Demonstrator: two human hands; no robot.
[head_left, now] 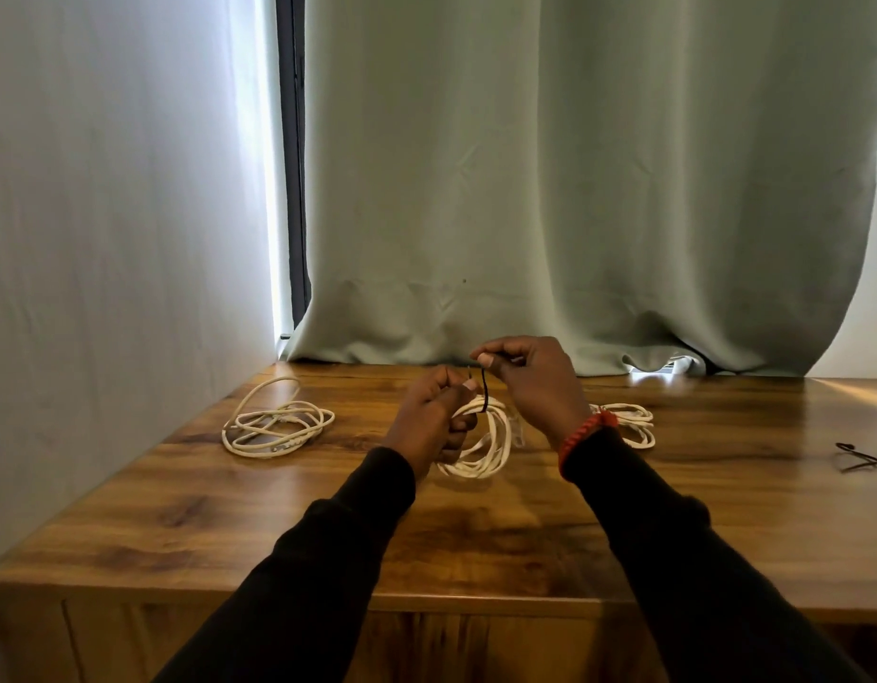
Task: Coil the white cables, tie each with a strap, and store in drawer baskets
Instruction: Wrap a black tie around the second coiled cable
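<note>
Wooden table (475,544), green curtain (574,189), left hand (434,416) gripping coiled cable (480,451), right hand (530,377) pinching strap (484,391)

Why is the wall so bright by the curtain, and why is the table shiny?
Head view: daylight comes through the gap beside the curtain, washing out the wall; the glossy table mirrors that light as glare on its far right; the wide lens bends the curtain's right edge.

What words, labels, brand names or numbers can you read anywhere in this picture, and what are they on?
None: no readable text appears anywhere.
The coiled white cable gripped by the left hand, the black strap pinched by the right hand, the loose cable, the wooden cabinet top and the curtain carry no visible print.
</note>
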